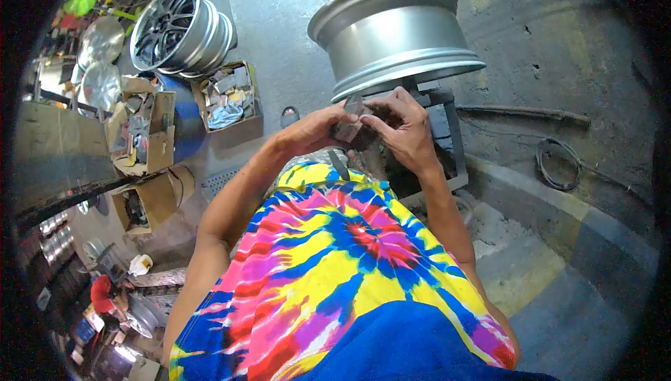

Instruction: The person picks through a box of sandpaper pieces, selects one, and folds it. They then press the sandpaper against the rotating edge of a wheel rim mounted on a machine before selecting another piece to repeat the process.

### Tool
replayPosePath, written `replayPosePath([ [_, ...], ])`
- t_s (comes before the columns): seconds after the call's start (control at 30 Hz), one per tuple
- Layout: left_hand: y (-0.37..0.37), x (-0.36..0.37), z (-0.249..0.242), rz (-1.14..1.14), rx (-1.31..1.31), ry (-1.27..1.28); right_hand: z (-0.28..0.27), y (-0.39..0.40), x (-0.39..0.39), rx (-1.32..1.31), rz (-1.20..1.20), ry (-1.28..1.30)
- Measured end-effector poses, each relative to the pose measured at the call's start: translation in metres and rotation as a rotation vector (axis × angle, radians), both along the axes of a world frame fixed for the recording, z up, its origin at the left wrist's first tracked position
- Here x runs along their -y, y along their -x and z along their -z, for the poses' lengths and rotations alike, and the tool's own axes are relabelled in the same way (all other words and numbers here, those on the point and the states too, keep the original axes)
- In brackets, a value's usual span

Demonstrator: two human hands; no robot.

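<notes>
Close in front of my body, both hands meet around a small grey-brown piece of sandpaper (347,131), which looks folded. My left hand (318,128) grips it from the left, its fingers partly hidden behind the piece. The thumb and fingers of my right hand (404,124) pinch its right side. Just beyond the hands, a silver wheel rim (395,35) rests on a dark metal stand (458,147). Neither hand touches the rim.
To the left stand stacked wheel rims (185,31), a cardboard box (241,119) of scraps and a cloth, and another box (162,119) by a blue drum (187,126). A coiled cable (559,164) and a bar (524,112) lie right. A person in red (103,296) works lower left.
</notes>
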State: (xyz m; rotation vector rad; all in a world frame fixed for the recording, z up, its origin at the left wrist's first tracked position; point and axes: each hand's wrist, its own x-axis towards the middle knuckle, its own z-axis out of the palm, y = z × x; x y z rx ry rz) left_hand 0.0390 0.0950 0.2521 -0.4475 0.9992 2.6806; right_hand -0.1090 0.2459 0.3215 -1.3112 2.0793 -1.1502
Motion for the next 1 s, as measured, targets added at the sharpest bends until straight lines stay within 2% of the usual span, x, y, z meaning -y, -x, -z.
replayPosePath([
  [0.03, -0.001, 0.002, 0.004, 0.002, 0.001, 0.000, -0.003, -0.002, 0.001, 0.035, 0.022, -0.010],
  [0.1, -0.002, 0.005, 0.006, 0.062, -0.221, 0.399, -0.003, -0.003, 0.003, 0.071, 0.046, -0.019],
  [0.13, -0.002, 0.005, 0.007, 0.063, -0.221, 0.399, 0.000, -0.003, 0.004, 0.076, 0.063, 0.006],
  [0.2, 0.003, 0.004, -0.016, -0.003, -0.026, 0.030, 0.005, -0.002, 0.004, 0.083, 0.080, 0.032],
  [0.4, 0.006, 0.007, -0.022, 0.042, 0.023, 0.013, 0.013, 0.001, 0.000, 0.229, 0.107, 0.033],
  [0.47, 0.007, 0.009, -0.021, 0.030, 0.038, -0.011, 0.015, 0.001, -0.002, 0.403, 0.127, 0.060],
  [0.6, 0.005, 0.011, -0.022, 0.038, 0.024, -0.063, 0.026, 0.004, -0.004, 0.345, 0.140, 0.040],
  [0.67, 0.006, 0.010, -0.020, 0.045, 0.035, -0.070, 0.021, 0.002, -0.003, 0.471, 0.217, -0.059],
  [0.8, 0.004, 0.012, -0.018, 0.055, 0.065, -0.112, 0.024, 0.003, -0.002, 0.395, 0.219, 0.033],
  [0.87, 0.001, 0.009, -0.015, 0.005, 0.099, -0.091, 0.020, 0.004, -0.003, -0.024, 0.111, -0.007],
  [1.0, -0.012, 0.010, -0.020, -0.031, 0.081, -0.119, 0.021, -0.010, 0.003, 0.134, -0.048, 0.026],
])
